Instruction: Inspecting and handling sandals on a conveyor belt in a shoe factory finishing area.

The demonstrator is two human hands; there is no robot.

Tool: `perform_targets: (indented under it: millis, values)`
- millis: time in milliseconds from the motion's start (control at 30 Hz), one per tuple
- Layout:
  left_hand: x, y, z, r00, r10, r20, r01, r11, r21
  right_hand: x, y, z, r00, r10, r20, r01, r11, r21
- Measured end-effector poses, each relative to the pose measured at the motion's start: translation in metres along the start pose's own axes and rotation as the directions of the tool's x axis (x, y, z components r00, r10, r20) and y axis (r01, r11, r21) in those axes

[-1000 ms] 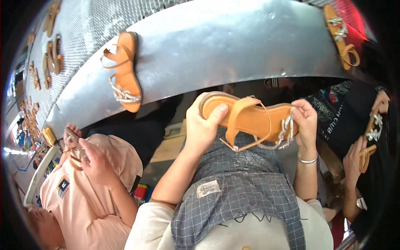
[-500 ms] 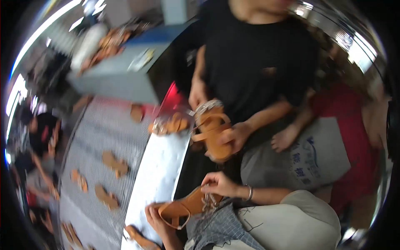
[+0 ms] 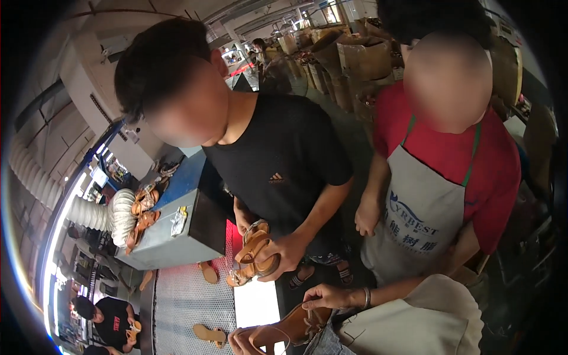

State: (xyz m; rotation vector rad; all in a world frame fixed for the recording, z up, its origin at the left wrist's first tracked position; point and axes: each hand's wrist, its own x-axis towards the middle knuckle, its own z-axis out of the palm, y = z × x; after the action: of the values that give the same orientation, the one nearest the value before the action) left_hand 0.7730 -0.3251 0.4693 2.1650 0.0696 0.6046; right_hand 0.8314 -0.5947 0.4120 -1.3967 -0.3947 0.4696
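Observation:
Low in the head view, I hold a tan strappy sandal (image 3: 293, 326) over the bright white table edge. My left hand (image 3: 244, 342) is closed around its strap end, partly cut off by the lower edge. My right hand (image 3: 324, 297), with a bracelet at the wrist, pinches the other end near the thin knotted straps. Just beyond, a co-worker in a black shirt (image 3: 284, 154) grips brown sandals (image 3: 255, 251) with both hands.
A mesh conveyor belt (image 3: 183, 307) at the left carries loose sandals (image 3: 210, 334). Behind it stands a grey-blue machine housing (image 3: 177, 234) with more sandals and a white hose (image 3: 92, 213). A second co-worker in a grey apron (image 3: 408, 219) stands at the right; cardboard boxes (image 3: 364, 56) lie beyond.
The view has tilted up, bringing both co-workers' upper bodies into sight and my hands lower in the picture. I still hold the sandal; the black-shirted co-worker's sandals are now turned and held together.

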Motion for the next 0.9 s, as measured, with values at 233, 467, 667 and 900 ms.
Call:
perform_targets:
  millis: [233, 467, 667, 900]
  values:
    - [0.009, -0.020, -0.009, 0.927, 0.353, -0.129, -0.349, 0.936, 0.051, -0.007, -0.045, -0.046, 0.982, -0.179, 0.065, 0.188, 0.967, -0.171]
    - [0.007, -0.016, 0.006, 0.993, 0.079, -0.088, -0.095, 0.977, -0.192, -0.028, -0.220, -0.124, 0.706, -0.574, -0.415, 0.596, 0.798, -0.088]
    - [0.000, -0.078, 0.030, 0.987, 0.030, -0.161, -0.032, 0.999, -0.011, 0.022, -0.287, -0.156, 0.606, -0.619, -0.500, 0.754, 0.647, 0.114]
    - [-0.018, -0.065, 0.035, 0.935, -0.247, -0.253, 0.153, 0.928, -0.339, 0.027, -0.317, -0.159, 0.530, -0.710, -0.464, 0.796, 0.604, -0.016]
